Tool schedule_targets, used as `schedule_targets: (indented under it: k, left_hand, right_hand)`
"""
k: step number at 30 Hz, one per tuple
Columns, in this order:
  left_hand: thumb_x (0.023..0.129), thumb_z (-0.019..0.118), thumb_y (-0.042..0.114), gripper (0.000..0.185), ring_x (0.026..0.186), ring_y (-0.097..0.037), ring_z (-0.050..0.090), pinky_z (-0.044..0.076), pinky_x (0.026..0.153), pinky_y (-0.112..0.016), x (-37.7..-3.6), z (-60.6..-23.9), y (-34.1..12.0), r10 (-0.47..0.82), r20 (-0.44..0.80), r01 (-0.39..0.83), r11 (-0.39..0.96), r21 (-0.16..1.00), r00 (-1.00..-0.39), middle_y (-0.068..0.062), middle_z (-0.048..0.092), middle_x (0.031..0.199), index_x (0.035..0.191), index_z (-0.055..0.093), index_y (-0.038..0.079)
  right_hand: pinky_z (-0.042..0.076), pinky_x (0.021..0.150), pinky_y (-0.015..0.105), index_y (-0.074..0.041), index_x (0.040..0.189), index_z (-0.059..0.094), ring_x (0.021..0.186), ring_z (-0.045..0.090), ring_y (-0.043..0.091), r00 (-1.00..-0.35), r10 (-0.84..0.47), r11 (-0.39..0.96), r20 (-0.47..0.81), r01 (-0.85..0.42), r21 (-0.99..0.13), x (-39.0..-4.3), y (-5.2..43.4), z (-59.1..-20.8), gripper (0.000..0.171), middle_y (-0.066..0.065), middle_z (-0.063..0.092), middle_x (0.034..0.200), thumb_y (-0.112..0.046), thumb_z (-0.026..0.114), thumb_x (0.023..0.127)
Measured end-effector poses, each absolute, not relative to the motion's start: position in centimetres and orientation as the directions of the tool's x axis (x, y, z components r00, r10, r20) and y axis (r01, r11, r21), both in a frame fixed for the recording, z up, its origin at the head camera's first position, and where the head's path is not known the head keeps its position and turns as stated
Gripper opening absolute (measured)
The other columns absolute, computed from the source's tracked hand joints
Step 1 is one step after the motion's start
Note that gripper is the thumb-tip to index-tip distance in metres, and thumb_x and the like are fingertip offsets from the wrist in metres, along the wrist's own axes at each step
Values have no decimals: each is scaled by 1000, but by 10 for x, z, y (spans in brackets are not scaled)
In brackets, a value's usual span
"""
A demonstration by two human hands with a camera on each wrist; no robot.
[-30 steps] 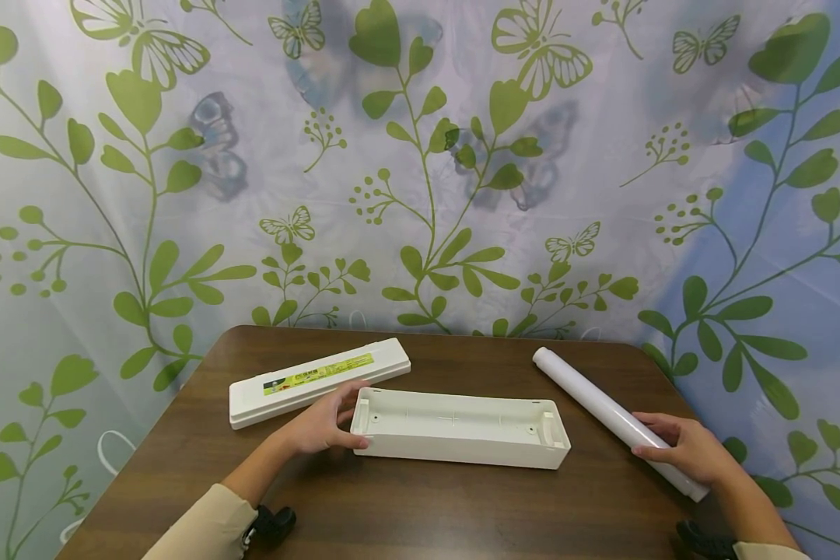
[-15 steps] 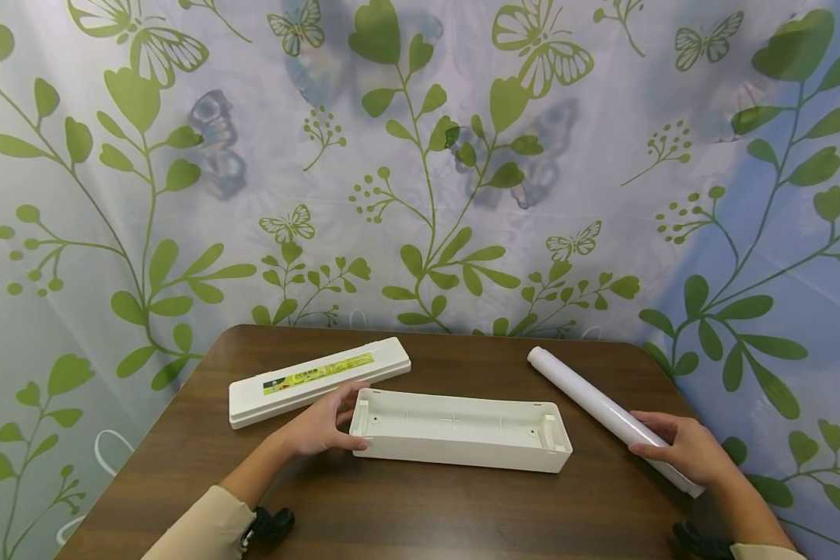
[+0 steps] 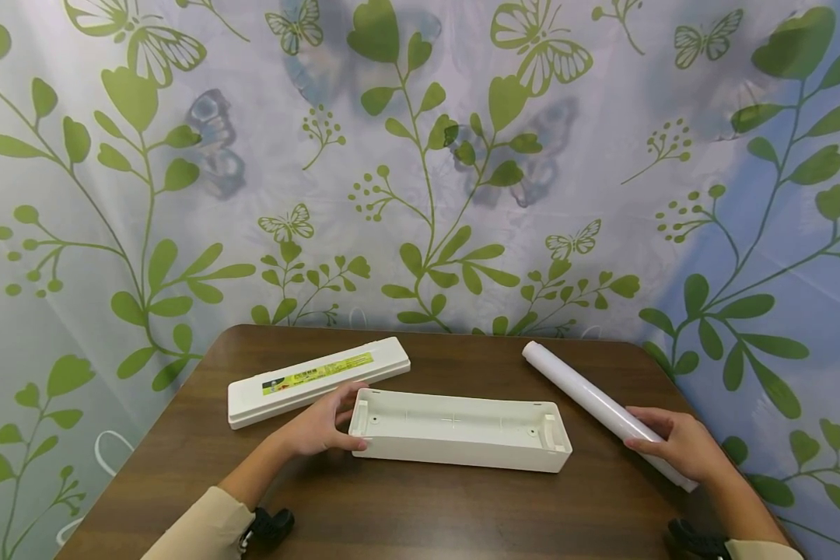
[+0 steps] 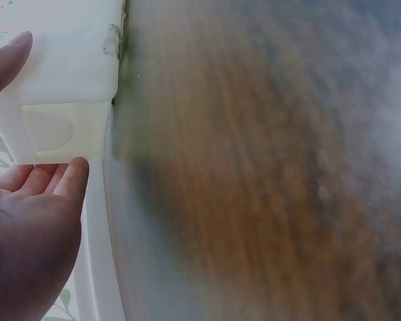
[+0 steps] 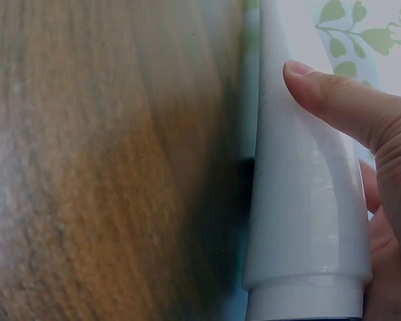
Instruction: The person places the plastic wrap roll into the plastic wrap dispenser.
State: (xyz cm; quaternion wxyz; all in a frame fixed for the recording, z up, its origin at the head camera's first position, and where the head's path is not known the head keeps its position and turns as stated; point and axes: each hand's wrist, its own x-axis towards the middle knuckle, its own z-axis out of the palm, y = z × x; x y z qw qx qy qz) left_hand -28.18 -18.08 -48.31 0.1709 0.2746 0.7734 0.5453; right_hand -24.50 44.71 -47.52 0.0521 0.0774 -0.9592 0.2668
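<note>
My left hand (image 3: 320, 422) grips the left end of a long white plastic box (image 3: 462, 451), open at the top. Its thumb lies on the front wall and its fingers reach behind the end. In the left wrist view, the thumb and fingertips touch the end of the box (image 4: 60, 130). At the right, my right hand (image 3: 679, 445) holds a glossy white roll of plastic wrap (image 3: 581, 393) near its lower end. The thumb (image 5: 321, 90) lies along one side of the roll in the right wrist view, with the other fingers partly hidden behind it.
A white lid (image 3: 385, 358) with a yellow-green label lies behind my left hand on the brown wooden table (image 3: 448, 513). Beyond the table's back edge hangs a curtain (image 3: 420, 194) printed with leaves and butterflies.
My right hand and the roll of plastic wrap have shifted slightly left and away from me. The left hand and the box have stayed nearly still.
</note>
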Motion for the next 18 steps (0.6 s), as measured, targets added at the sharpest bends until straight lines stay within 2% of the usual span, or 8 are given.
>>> schedule_targets:
  k: [6, 15, 18]
  left_hand:
    - [82, 87, 15, 91, 146, -39, 40, 45, 113, -29, -283, -485, -182, 611, 34, 246, 267, 932, -791, -18, 40, 153, 152, 30, 1]
    - [83, 86, 13, 90, 146, -40, 40, 42, 116, -40, -283, -485, -181, 621, 52, 260, 249, 933, -782, -19, 41, 152, 151, 30, 0]
    - [82, 87, 13, 89, 145, -38, 40, 43, 116, -37, -283, -485, -182, 622, 48, 256, 249, 934, -781, -18, 42, 151, 151, 31, 1]
  right_hand:
    - [52, 68, 20, -7, 133, 68, 91, 62, -8, -984, -115, 848, 140, -170, -501, -247, 444, -475, 66, 22, 73, 120, -41, 88, 80]
    - [52, 68, 20, -10, 132, 69, 91, 62, -9, -981, -112, 848, 158, -177, -499, -251, 439, -473, 65, 18, 74, 119, -42, 88, 79]
    - [52, 67, 21, -9, 131, 70, 90, 62, -8, -978, -117, 850, 172, -188, -492, -253, 435, -471, 64, 18, 75, 118, -41, 88, 79]
